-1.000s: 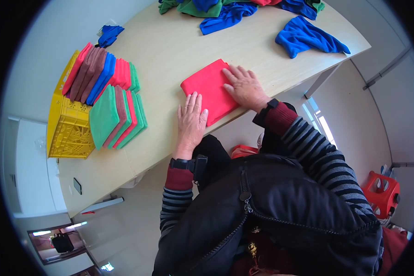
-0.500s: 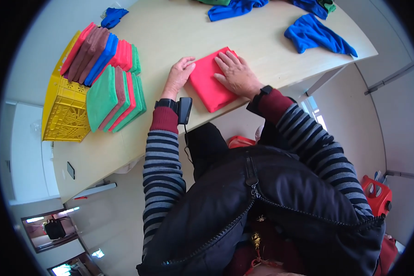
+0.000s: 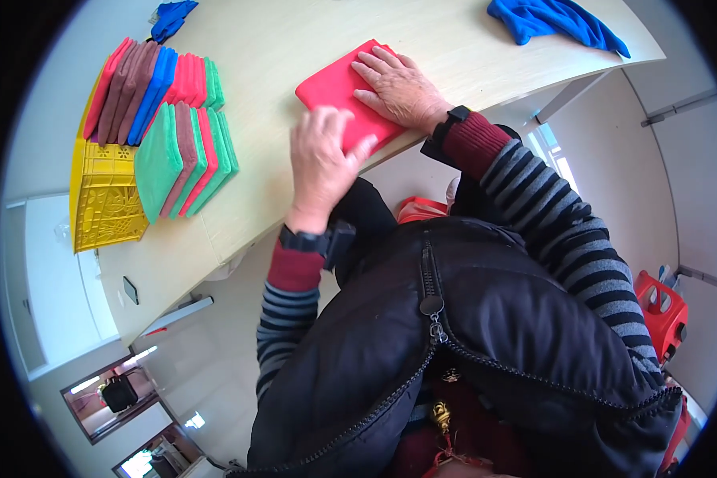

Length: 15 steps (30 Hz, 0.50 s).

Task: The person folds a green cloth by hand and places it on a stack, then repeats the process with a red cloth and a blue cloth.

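Two hands, left and right, press flat on one red cloth.

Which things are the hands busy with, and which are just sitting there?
Busy with:
- red folded cloth, under the right hand
- left hand, at the cloth's near edge

Just sitting there:
- stacks of folded cloths
- yellow crate
- crumpled blue cloth
- small blue cloth

Pale wooden table: red folded cloth, yellow crate, blue cloth.
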{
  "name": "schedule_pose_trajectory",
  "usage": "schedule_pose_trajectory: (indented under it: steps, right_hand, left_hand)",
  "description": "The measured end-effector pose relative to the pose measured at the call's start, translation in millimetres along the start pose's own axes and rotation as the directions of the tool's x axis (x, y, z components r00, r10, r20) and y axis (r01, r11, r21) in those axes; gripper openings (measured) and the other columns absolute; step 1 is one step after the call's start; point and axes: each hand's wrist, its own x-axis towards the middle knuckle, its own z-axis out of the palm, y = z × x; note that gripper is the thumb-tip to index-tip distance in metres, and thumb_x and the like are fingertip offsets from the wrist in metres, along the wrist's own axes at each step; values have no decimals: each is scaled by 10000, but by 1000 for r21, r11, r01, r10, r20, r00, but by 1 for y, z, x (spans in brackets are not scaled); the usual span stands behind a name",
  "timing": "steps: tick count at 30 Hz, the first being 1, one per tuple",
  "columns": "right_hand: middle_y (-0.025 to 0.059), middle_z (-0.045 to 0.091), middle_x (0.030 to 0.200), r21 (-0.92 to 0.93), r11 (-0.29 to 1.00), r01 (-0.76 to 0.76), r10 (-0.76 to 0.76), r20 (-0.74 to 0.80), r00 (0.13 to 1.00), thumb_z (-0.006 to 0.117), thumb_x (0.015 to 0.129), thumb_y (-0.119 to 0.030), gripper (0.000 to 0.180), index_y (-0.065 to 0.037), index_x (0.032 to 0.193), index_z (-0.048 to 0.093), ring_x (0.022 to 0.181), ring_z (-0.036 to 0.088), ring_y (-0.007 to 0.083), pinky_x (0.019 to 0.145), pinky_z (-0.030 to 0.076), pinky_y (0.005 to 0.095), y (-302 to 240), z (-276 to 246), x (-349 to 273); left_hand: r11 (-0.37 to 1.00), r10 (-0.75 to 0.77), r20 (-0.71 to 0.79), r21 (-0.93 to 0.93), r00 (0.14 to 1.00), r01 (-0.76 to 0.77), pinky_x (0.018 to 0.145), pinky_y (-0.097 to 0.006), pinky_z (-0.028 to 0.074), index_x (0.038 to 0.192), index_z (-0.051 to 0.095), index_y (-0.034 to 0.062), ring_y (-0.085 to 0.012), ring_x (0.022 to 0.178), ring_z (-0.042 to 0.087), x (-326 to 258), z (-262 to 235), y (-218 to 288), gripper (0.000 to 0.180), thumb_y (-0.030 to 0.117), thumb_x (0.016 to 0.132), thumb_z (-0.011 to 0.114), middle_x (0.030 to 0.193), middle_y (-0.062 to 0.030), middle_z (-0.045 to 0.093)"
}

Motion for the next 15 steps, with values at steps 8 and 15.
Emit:
schedule_pose_trajectory:
  steps: [8,15]
  right_hand:
    - [111,393,1555,94,930,355,-349,-71,934,538,980,-502,659,-125,1504,403,1462,324,297,1220,226,475,4,-22,-48]
    - [138,500,1462,200,909,365,-358,-67,931,683,914,-291,569,-99,1419,506,1386,435,307,1169,343,447,13,-34,-46]
  left_hand:
    - [990,-110,61,95,992,104,825,-411,524,1047,605,38,-317,979,608,-41,9,15,327,131,788,780,1030,-128,592]
    - [978,-47,34,207,998,39,812,-395,533,1064,598,25,-311,980,610,-41,14,17,347,137,790,780,1070,-129,577]
